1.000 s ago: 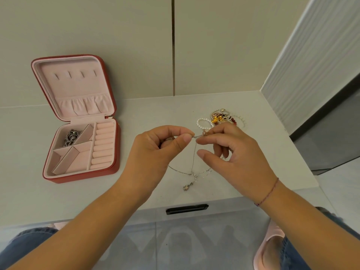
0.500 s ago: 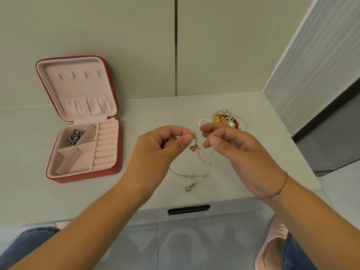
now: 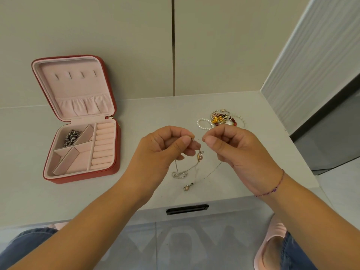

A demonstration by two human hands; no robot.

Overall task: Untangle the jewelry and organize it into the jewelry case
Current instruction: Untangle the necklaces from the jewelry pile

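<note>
My left hand (image 3: 165, 151) and my right hand (image 3: 235, 151) are raised over the white table, each pinching an end of a thin silver chain (image 3: 194, 168) between thumb and fingers. A small gold charm (image 3: 200, 155) dangles between the hands, and the chain's loops and a pendant (image 3: 187, 187) lie on the table below. A tangled pile of jewelry (image 3: 220, 119) with pearls, gold and red beads sits just behind my right hand. The red jewelry case (image 3: 115, 151) stands open at the left, with a dark metal piece (image 3: 71, 138) in its back-left compartment.
The white table (image 3: 136, 117) ends at a front edge with a black drawer handle (image 3: 187, 209) below my hands. A wall runs along the back, and a ribbed panel (image 3: 311, 55) closes the right side. My knees and pink slippers show below.
My hands have drawn slightly apart, stretching the chain ends between them. The gold charm now hangs lower between the hands, and the chain's loops have spread further on the table.
</note>
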